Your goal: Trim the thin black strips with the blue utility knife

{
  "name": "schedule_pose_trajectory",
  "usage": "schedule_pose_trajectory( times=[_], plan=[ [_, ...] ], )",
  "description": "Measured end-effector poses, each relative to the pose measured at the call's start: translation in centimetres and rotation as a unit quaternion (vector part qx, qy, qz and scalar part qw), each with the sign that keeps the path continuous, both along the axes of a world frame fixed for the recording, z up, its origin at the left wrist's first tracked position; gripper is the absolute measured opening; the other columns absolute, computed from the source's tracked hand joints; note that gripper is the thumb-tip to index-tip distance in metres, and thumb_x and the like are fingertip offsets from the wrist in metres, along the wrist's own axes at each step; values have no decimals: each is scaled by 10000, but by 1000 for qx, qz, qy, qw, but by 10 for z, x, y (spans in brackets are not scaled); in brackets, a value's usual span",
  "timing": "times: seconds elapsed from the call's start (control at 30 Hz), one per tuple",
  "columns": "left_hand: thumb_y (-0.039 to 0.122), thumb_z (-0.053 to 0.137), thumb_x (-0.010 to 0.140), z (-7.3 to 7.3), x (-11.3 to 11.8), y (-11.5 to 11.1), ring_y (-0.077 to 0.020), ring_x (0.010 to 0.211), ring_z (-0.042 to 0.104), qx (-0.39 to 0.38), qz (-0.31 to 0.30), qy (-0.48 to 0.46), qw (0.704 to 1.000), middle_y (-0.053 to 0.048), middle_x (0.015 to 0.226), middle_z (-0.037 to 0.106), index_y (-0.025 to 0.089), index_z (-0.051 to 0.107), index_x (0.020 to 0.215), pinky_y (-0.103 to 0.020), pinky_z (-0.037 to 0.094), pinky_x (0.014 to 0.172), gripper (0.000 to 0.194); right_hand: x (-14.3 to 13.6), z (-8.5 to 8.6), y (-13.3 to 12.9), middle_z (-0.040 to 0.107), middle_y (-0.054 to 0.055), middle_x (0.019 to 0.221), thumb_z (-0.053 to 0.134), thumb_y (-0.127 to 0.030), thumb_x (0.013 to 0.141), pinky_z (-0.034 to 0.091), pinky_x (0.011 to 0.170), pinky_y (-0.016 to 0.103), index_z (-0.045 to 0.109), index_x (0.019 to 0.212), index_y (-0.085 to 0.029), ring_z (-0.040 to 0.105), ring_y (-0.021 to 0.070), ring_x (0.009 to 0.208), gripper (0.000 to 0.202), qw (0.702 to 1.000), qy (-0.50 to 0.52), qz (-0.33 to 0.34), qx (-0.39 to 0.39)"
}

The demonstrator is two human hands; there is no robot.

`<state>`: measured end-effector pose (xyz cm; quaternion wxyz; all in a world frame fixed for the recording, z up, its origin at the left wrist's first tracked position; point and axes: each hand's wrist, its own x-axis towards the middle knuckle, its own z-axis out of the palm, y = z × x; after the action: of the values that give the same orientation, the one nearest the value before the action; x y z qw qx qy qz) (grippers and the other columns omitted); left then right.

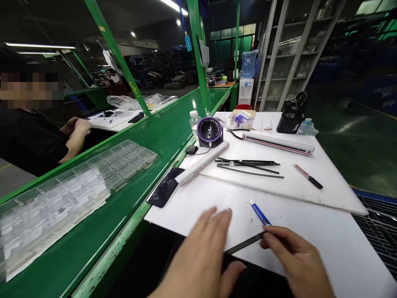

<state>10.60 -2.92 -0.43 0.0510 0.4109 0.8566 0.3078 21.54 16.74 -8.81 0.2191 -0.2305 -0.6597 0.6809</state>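
My right hand [293,254] pinches the end of a thin dark strip [245,244] between thumb and forefinger, low over the front of the white table [335,244]. My left hand [201,252], slightly blurred, is held out palm down with its fingers stretched. It covers the strip's other end, so I cannot tell if it touches it. A blue utility knife [259,213] lies just beyond the right fingertips. Farther back, several similar dark strips [248,164] lie loosely crossed on a white foam board [331,186], with a red and black cutter [308,176] to their right.
Two long white model train bodies [203,163] [279,142] flank the strips. A phone [164,188] lies at the table's left edge. Behind stand a round purple-rimmed fan [210,129] and a black flask [292,114]. Left, a green bench [120,207] carries clear trays; a co-worker [34,136] sits beyond.
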Motion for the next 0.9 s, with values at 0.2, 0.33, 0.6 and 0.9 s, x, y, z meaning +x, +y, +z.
schedule_pose_trajectory(
  times=[0.2, 0.33, 0.6, 0.9],
  plan=[
    [337, 533, 854, -12, -114, -44, -331, 1342, 339, -49, 195, 203, 958, -131, 1352, 515, 143, 444, 1343, -509, 257, 1126, 534, 23, -16, 63, 641, 83, 906, 924, -346, 704, 569, 739, 217, 713, 1000, -158, 641, 214, 753, 409, 971, 118, -200, -58],
    [288, 493, 837, -54, -174, -38, -333, 1320, 388, -129, 144, 211, 958, -203, 1360, 499, 72, 435, 1333, -560, 147, 1147, 545, 18, -7, 56, 628, 118, 928, 922, -308, 737, 559, 772, 220, 696, 1006, -107, 637, 213, 792, 404, 966, 134, -166, -147],
    [291, 361, 911, -55, -171, -29, -341, 1160, 507, -74, 158, 175, 969, -196, 1201, 588, 65, 480, 1298, -492, 373, 1016, 464, 14, -10, 58, 625, 131, 942, 941, -297, 724, 563, 791, 236, 685, 1019, -85, 631, 218, 804, 444, 960, 148, -188, -146],
    [514, 613, 813, -28, -99, -50, -222, 838, 597, 293, 248, -189, 904, -58, 1024, 642, 222, 576, 1202, -333, 471, 816, 488, -9, 17, 72, 629, 102, 892, 891, -247, 767, 558, 785, 213, 716, 994, -129, 635, 190, 738, 310, 951, 223, -214, -29]
  ],
)
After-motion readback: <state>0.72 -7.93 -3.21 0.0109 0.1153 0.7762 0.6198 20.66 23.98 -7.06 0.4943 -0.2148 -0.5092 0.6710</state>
